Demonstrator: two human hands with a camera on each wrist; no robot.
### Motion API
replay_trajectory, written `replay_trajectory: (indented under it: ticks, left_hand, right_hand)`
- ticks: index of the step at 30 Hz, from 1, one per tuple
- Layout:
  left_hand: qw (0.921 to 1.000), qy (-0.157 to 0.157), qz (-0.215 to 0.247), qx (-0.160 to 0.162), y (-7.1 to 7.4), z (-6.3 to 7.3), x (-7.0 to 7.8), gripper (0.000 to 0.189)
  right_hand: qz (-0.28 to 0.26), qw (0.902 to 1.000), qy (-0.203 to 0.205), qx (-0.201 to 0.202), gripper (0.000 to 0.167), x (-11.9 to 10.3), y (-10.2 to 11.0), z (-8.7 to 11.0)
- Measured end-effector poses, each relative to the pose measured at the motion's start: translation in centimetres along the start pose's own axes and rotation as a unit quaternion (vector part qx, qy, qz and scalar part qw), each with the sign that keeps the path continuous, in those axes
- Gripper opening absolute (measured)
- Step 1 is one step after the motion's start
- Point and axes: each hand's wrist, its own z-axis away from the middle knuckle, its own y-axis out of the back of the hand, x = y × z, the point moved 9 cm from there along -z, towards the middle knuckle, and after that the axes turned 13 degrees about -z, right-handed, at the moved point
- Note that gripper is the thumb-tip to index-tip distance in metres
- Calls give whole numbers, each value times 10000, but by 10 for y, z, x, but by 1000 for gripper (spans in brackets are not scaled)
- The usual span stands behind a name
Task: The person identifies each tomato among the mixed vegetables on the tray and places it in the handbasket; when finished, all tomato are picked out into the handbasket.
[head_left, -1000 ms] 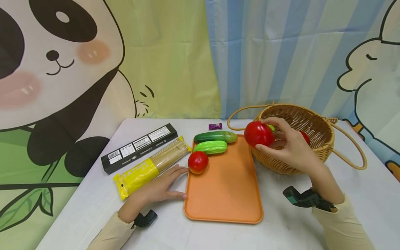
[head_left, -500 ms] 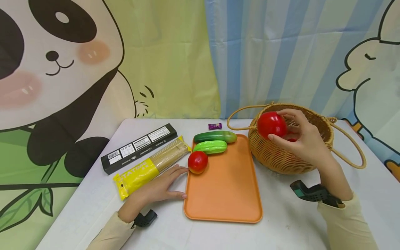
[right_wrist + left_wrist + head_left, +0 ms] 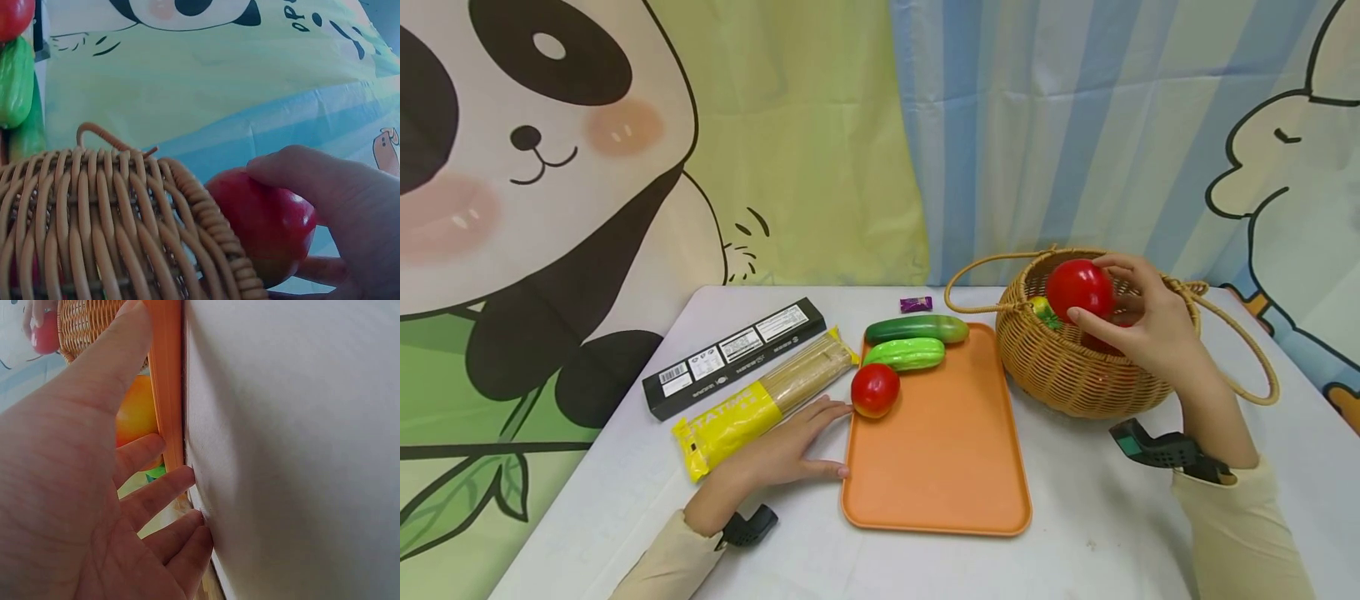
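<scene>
Above the opening of a wicker basket (image 3: 1075,375), my right hand (image 3: 1157,325) holds a shiny red apple (image 3: 1080,289) between thumb and fingers. In the right wrist view the apple (image 3: 262,225) shows a yellow-green underside, beside the basket rim (image 3: 212,225). My left hand (image 3: 786,450) lies at the left edge of an orange tray (image 3: 940,467), fingers extended and thumb at its rim. On the tray are another red apple (image 3: 876,390), a light green ridged vegetable (image 3: 906,354) and a dark green cucumber (image 3: 917,329). Inside the basket show a yellow-and-green item (image 3: 1043,311) and something red, partly hidden.
Left of the tray lie a yellow pack of noodles (image 3: 767,400) and a long black box (image 3: 733,357). A small purple wrapped candy (image 3: 916,304) sits behind the tray. The basket's loop handles (image 3: 1255,367) stick out to both sides.
My right hand has carried the apple rightward from beside the tray's back right corner to over the basket. The left hand and the tray items stay where they were.
</scene>
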Motion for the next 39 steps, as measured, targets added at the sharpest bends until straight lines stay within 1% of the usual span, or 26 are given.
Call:
replay_trajectory:
  ticks: [3, 8, 13, 16, 23, 30, 34, 39]
  left_hand:
    - [10000, -3, -22, 5, 0, 0, 0, 87]
    - [10000, -1, -16, 8, -1, 0, 0, 87]
    - [10000, -23, -21, 21, 0, 0, 1, 87]
    - [10000, -24, -11, 17, 0, 0, 1, 87]
    - [10000, -5, 11, 3, 0, 0, 0, 87]
    - [10000, -22, -35, 36, 0, 0, -1, 87]
    - [10000, -25, -68, 34, 0, 0, -1, 87]
    - [10000, 2, -73, 6, -1, -1, -1, 87]
  right_hand:
    - [151, 9999, -25, 0, 67, 4, 2, -1]
    - [402, 9990, 160, 56, 65, 7, 4, -4]
    - [478, 9979, 415, 120, 62, 9, 6, -6]
    - [534, 9975, 451, 113, 61, 12, 6, -7]
    - [733, 9967, 352, 62, 60, 18, 6, -8]
    - [936, 9955, -48, -111, 57, 28, 5, -9]
    - [974, 9950, -117, -171, 56, 30, 4, -9]
    - [1008, 9946, -205, -155, 55, 32, 4, -9]
